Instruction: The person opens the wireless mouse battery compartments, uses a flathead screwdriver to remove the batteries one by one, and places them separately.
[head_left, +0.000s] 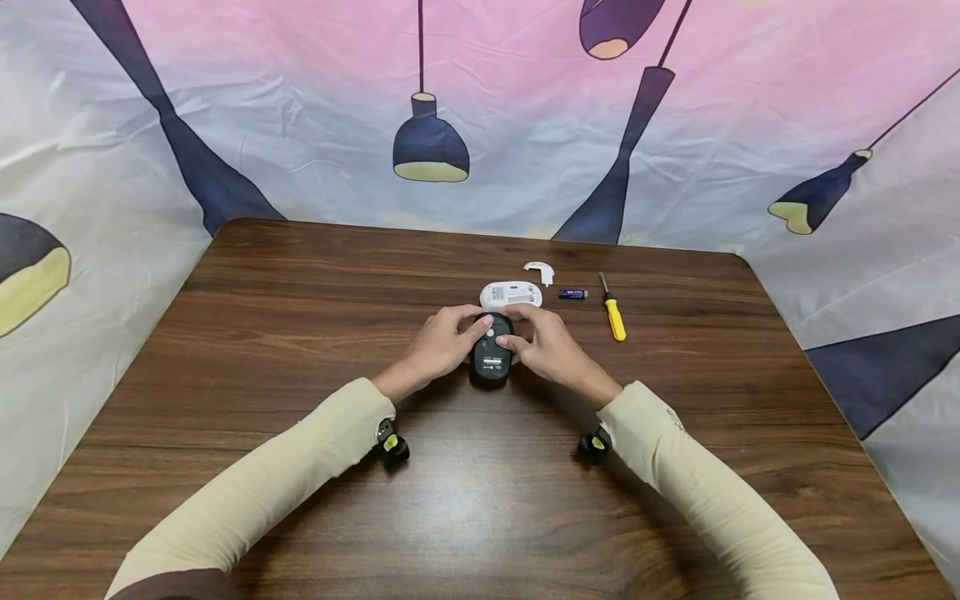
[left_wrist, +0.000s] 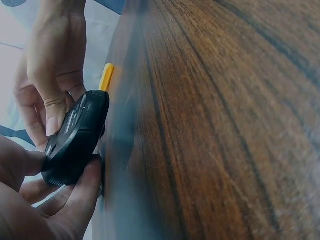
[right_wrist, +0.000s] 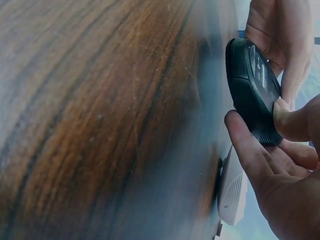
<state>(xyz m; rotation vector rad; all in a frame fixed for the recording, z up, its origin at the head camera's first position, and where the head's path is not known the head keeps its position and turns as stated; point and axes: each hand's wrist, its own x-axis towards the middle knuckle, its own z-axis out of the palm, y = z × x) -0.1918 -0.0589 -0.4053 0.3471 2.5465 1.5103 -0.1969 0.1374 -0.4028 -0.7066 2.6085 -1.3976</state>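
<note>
A black computer mouse is held between both hands with its labelled underside facing up. My left hand grips it from the left, thumb on the underside near its far end. From the right, my right hand pinches it, thumb pressed on the underside and fingers beneath. In the right wrist view, the black mouse is tilted and raised off the table. Just beyond the hands lies a white mouse, underside up with an open slot. Its far edge faces a white curved cover.
On the brown wooden table, a blue battery lies right of the white mouse. Further right is a screwdriver with a yellow handle. A printed cloth hangs behind the table's far edge.
</note>
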